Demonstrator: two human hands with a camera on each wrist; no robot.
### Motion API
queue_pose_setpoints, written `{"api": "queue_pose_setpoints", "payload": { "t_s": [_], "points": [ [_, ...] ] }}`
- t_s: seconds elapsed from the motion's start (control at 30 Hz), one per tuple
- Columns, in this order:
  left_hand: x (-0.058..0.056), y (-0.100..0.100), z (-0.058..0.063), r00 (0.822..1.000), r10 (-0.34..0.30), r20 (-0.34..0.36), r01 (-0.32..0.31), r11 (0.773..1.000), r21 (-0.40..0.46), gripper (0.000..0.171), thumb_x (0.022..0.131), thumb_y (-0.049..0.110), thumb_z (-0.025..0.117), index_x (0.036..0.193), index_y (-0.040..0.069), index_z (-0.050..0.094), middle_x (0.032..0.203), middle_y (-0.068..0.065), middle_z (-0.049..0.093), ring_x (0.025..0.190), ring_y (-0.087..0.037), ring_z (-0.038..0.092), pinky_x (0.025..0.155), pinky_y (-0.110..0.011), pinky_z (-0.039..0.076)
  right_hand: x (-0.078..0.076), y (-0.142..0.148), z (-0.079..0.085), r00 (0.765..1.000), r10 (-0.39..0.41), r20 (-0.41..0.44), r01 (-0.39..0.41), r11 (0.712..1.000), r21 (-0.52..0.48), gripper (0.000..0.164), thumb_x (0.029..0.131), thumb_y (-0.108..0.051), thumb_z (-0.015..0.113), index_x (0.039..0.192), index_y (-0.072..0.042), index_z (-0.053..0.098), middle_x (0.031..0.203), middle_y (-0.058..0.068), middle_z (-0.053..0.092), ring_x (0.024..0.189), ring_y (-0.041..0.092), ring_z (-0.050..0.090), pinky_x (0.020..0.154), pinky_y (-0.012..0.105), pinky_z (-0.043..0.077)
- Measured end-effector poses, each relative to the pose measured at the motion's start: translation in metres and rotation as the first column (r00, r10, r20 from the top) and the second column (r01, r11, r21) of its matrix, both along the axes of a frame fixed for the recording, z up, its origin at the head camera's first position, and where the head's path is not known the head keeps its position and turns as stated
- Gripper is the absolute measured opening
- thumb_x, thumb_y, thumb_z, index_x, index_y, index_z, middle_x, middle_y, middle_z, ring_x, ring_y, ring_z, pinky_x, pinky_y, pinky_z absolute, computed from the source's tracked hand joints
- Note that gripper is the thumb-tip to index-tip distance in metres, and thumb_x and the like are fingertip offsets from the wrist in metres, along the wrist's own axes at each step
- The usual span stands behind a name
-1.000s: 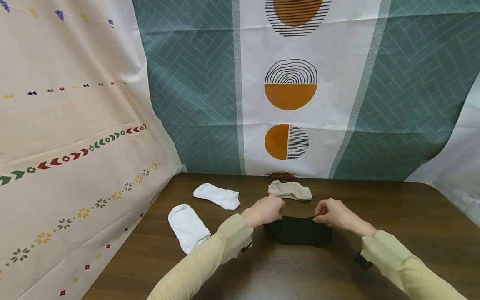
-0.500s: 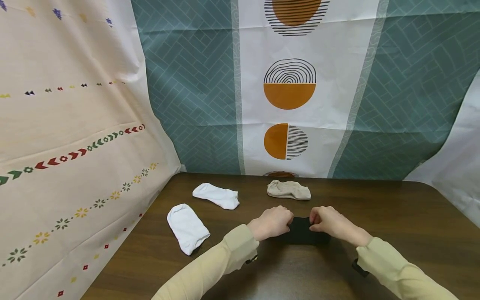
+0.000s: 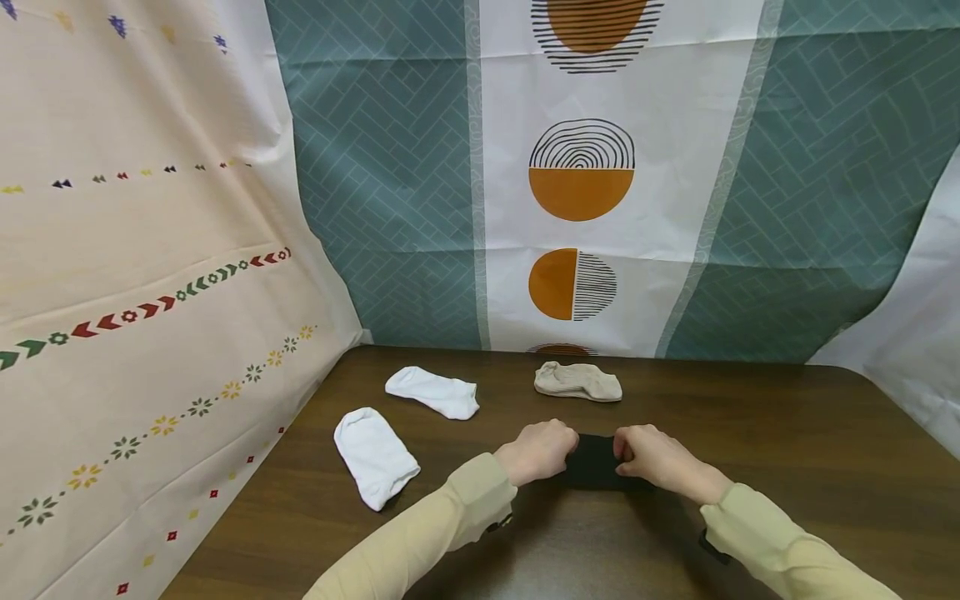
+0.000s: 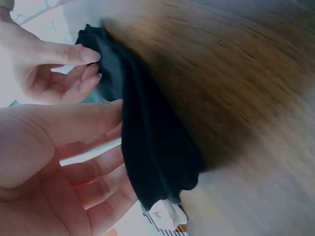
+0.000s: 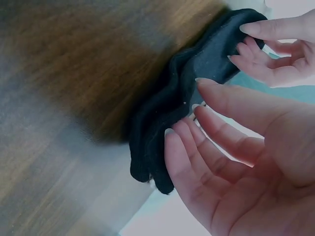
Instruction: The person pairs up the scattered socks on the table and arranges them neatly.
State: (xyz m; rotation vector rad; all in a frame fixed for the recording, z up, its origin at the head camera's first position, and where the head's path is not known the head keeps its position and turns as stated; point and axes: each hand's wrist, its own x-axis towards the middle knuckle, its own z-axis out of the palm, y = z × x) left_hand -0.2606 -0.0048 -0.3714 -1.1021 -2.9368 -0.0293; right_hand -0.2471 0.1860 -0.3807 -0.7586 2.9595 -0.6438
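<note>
A black sock [image 3: 596, 462] lies across the table in front of me, between both hands; in the right wrist view one end shows two layers. My left hand [image 3: 538, 452] grips its left part, thumb at the near edge and fingers behind the cloth in the left wrist view. My right hand [image 3: 663, 460] holds the right part with bent fingers; its thumb and fingertips are at the sock's edge in the right wrist view. The hands cover both ends of the sock in the head view.
Two white socks, one farther back [image 3: 433, 392] and one nearer [image 3: 377, 458], lie flat on the left of the brown wooden table [image 3: 787, 433]. Behind the black sock lies a beige pair of socks [image 3: 577, 381]. Patterned cloth hangs along the back and left side.
My left hand has come down and inward from the sock's upper edge. The right hand has lowered too and shifted slightly left. Less of the black sock shows between them.
</note>
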Motion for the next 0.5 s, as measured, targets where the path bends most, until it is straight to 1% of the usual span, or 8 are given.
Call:
{"api": "queue_pose_setpoints", "payload": {
  "t_s": [0.23, 0.5],
  "points": [
    [-0.0047, -0.0001, -0.0059, 1.0, 0.01, 0.007, -0.01, 1.0, 0.002, 0.02, 0.077, 0.001, 0.066, 0.065, 0.014, 0.056, 0.069, 0.004, 0.054, 0.059, -0.01, 0.044, 0.047, -0.026, 0.038, -0.0016, -0.0025, -0.0034, 1.0, -0.021, 0.013, 0.021, 0.999, 0.026, 0.021, 0.068, -0.002, 0.076, 0.078, -0.006, 0.058, 0.062, -0.004, 0.046, 0.055, 0.01, 0.044, 0.051, 0.03, 0.04],
    [-0.0068, -0.0011, -0.0084, 0.999, 0.043, 0.003, -0.043, 0.999, -0.019, 0.019, 0.077, 0.004, 0.067, 0.068, 0.016, 0.056, 0.073, 0.002, 0.05, 0.064, -0.01, 0.046, 0.049, -0.027, 0.04, -0.0051, -0.006, -0.0045, 0.998, -0.036, 0.042, 0.034, 0.999, 0.043, 0.022, 0.068, -0.002, 0.077, 0.083, -0.003, 0.06, 0.065, -0.002, 0.049, 0.058, 0.012, 0.046, 0.053, 0.031, 0.042]
  ]
}}
